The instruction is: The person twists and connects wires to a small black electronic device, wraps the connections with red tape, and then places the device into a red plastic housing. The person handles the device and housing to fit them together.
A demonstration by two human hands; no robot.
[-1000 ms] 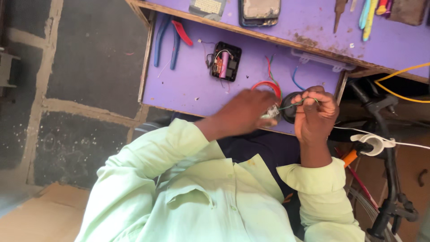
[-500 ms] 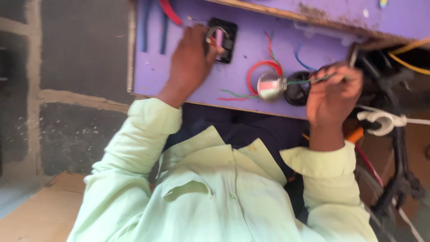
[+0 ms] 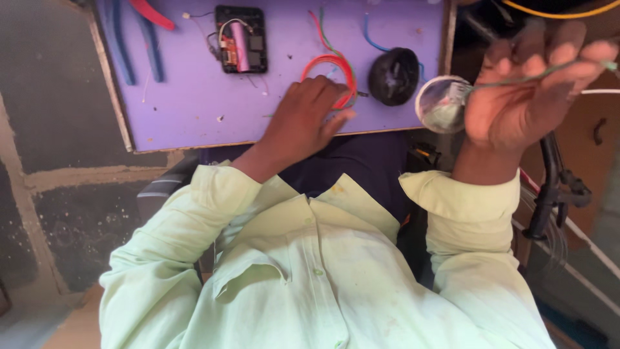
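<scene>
My left hand (image 3: pixel 303 119) lies on the purple board (image 3: pixel 194 110), fingers curled onto a red wire loop (image 3: pixel 336 68); I cannot tell whether it grips the loop. My right hand (image 3: pixel 533 90) is raised off the board's right edge. It pinches thin green wires (image 3: pixel 516 79) that run to a round silvery disc (image 3: pixel 441 103) hanging by its fingers. A black round part (image 3: pixel 394 76) sits on the board just right of the red loop.
An open black case with a pink cell and wiring (image 3: pixel 240 39) lies at the board's top middle. Blue-handled pliers (image 3: pixel 135 45) and a red handle (image 3: pixel 152 14) lie top left. A black metal frame (image 3: pixel 555 187) and a yellow cable (image 3: pixel 555 10) stand at the right.
My left hand has come back from the black case to the red wire loop. My right hand has lifted the disc up and to the right, away from the black round part.
</scene>
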